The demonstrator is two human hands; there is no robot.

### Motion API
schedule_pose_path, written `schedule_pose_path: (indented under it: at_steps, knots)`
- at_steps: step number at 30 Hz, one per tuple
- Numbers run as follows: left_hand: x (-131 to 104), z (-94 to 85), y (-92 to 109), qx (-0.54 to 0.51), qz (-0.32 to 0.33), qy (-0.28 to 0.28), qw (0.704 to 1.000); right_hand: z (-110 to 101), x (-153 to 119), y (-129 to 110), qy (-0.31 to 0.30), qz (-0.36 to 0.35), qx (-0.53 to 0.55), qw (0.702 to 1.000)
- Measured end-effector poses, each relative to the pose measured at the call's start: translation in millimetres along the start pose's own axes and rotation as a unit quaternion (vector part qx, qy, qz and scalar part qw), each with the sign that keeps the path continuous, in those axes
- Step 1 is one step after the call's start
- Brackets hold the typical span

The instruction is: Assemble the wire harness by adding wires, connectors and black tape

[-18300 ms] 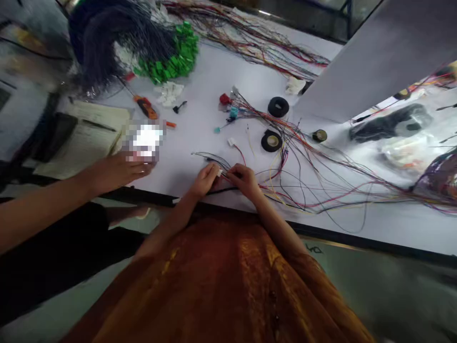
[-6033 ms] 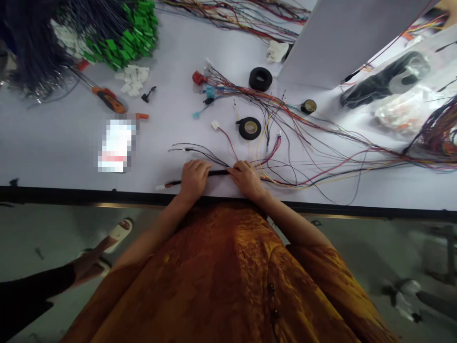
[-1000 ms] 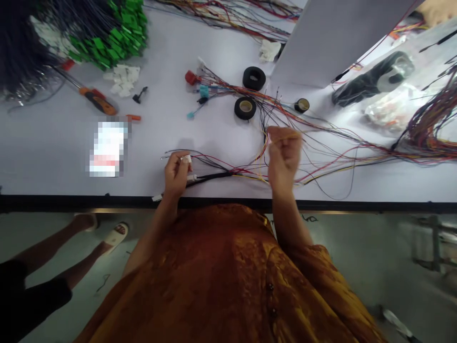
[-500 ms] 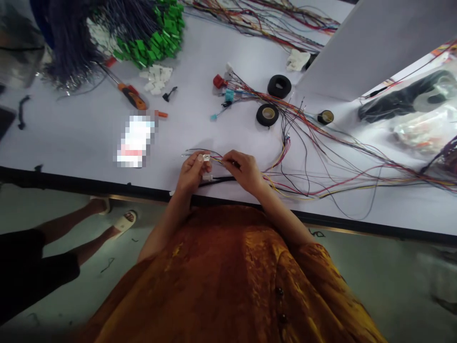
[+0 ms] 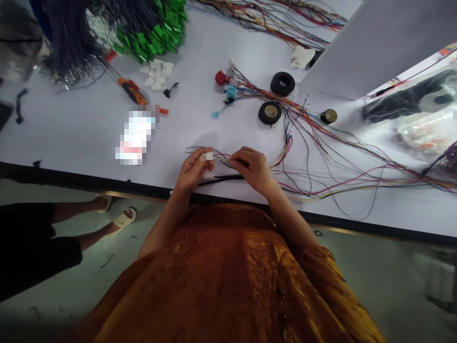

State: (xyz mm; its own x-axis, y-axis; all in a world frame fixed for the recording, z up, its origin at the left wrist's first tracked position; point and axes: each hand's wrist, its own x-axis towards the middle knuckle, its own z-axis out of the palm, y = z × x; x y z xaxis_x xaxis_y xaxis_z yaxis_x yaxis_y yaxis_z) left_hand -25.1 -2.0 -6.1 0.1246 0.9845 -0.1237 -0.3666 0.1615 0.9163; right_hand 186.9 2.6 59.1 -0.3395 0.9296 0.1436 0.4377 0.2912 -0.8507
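Observation:
Between the thumb and fingers of my left hand (image 5: 193, 170) is a small white connector (image 5: 209, 156), with thin coloured wires running out to its right. My right hand (image 5: 253, 166) is pinched around a thin wire (image 5: 228, 159) just right of the connector; its exact tip is too small to make out. A second white connector (image 5: 208, 176) lies under my left fingers, joined to a black cable (image 5: 228, 177). Loose wire ends (image 5: 189, 148) stick out past my left hand.
Black tape rolls (image 5: 270, 113), a wire bundle with red (image 5: 221, 77) and blue plugs, and a screwdriver (image 5: 132, 90) lie beyond my hands. A blurred bright rectangle (image 5: 135, 138) is at left. An upright panel (image 5: 371, 47) stands at right. A person's legs (image 5: 93, 238) show lower left.
My right hand has moved slightly right, away from my left hand. The held white connector has turned and shifted a little right.

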Motion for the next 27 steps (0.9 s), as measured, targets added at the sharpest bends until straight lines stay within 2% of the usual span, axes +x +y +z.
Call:
schedule_pose_path:
  at_steps: [4,14,19,24,27]
  knots:
    - [1,1.5,3,-0.008,-0.002,-0.009,1.000,5,3,1,-0.026,0.001,-0.021,0.999]
    - [1,2.0,6,-0.006,-0.007,-0.016,1.000,8,3,9,-0.017,-0.006,0.001,1.000]
    - [1,0.4,8,0.023,0.008,-0.017,1.000,8,4,12,-0.033,0.010,0.014,0.999]
    - [0,-5.0,9,0.087,0.025,-0.024,0.996,4,7,13,-0.081,0.045,0.071,0.993]
    - [-1,-4.6,10,0.099,0.028,-0.034,0.994,5,9,11,-0.081,0.046,0.074,0.993]
